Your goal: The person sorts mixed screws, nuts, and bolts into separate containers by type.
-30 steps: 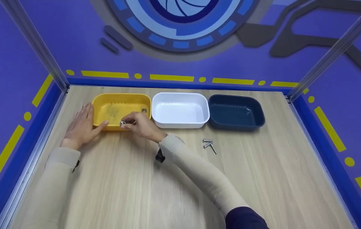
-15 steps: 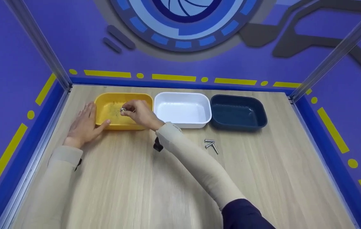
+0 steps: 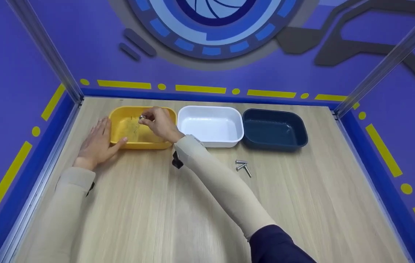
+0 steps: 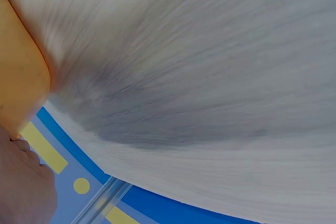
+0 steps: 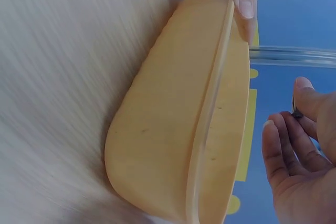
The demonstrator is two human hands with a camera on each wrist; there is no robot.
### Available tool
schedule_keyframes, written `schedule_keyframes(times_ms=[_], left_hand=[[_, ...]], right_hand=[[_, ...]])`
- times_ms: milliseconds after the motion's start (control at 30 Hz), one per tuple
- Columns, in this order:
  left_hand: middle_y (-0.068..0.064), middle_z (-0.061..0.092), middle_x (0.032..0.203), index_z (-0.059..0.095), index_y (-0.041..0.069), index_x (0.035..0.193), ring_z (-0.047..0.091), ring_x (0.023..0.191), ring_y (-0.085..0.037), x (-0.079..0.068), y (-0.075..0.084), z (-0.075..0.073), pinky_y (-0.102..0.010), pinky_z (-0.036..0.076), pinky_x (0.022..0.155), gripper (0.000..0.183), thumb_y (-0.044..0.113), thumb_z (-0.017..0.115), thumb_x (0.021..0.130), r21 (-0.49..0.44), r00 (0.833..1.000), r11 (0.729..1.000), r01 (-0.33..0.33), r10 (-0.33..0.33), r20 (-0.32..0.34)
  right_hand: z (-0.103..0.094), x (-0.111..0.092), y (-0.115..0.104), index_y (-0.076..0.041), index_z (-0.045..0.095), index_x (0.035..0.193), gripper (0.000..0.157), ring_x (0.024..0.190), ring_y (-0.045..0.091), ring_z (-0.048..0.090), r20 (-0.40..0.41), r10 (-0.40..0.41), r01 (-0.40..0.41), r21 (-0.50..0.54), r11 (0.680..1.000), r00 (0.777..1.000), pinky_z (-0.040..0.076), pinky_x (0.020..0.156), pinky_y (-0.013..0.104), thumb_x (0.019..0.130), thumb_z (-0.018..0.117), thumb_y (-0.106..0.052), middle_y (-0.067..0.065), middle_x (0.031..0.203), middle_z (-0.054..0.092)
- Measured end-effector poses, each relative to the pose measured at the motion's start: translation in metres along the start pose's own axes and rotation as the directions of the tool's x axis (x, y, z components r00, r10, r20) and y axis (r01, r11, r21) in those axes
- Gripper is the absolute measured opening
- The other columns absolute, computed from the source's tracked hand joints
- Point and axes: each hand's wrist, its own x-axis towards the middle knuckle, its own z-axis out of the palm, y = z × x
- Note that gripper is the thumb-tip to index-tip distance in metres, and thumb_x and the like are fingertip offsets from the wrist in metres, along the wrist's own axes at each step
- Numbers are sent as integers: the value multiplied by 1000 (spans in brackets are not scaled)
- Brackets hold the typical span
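Observation:
My left hand (image 3: 96,147) rests against the left end of the yellow plastic bin (image 3: 140,145), its fingers straight along the side and the thumb over the front rim. Thumb and fingers of my right hand (image 3: 163,126) pinch a small shiny metal nut (image 3: 142,117) above the bin's interior. In the right wrist view, only a dark edge of the nut (image 5: 297,113) shows between the fingertips, higher than the bin's rim. Part of the bin's right interior is hidden behind the right hand. The left wrist view catches knuckles beside a corner of the bin (image 4: 21,61).
A white bin (image 3: 210,126) and a dark blue bin (image 3: 275,129) stand in a row to the right of the yellow one. Several metal screws (image 3: 243,166) lie on the wood-grain table (image 3: 302,212) in front of them. Blue panels (image 3: 65,44) enclose the back and sides.
My right hand has carried the nut from the bin's front rim back over its interior. Another nut, seen earlier inside the bin, is now hidden behind that hand. The left hand stays on the bin.

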Motion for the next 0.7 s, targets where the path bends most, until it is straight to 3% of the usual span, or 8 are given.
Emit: schedule_keyframes(times_ms=[167,433,700], left_hand=[[-34,5,175,5,-12,166,10,162,-54,0,-1,0,-66,11,133,107,70,41,106,8,1000,1000,-7,7,-5],[-34,5,175,4,-11,166,8,163,-52,1,0,2,-65,10,133,108,71,40,106,13,1000,1000,-1,1,8],[-34,5,175,2,-11,166,7,163,-53,0,0,1,-66,9,133,108,69,42,106,2,1000,1000,19,-19,4]], right_hand=[[2,2,-2,-12,81,112,17,90,6,69,-7,-7,7,-2,1000,1000,59,78,14,101,74,-23,-3,103,77],[2,2,1,-10,70,140,43,122,20,69,9,7,-6,-63,998,1000,57,102,20,102,74,-29,6,133,73],[-2,2,3,-6,69,139,43,120,20,71,-20,-36,35,-77,996,999,58,98,19,103,73,-29,8,131,73]])
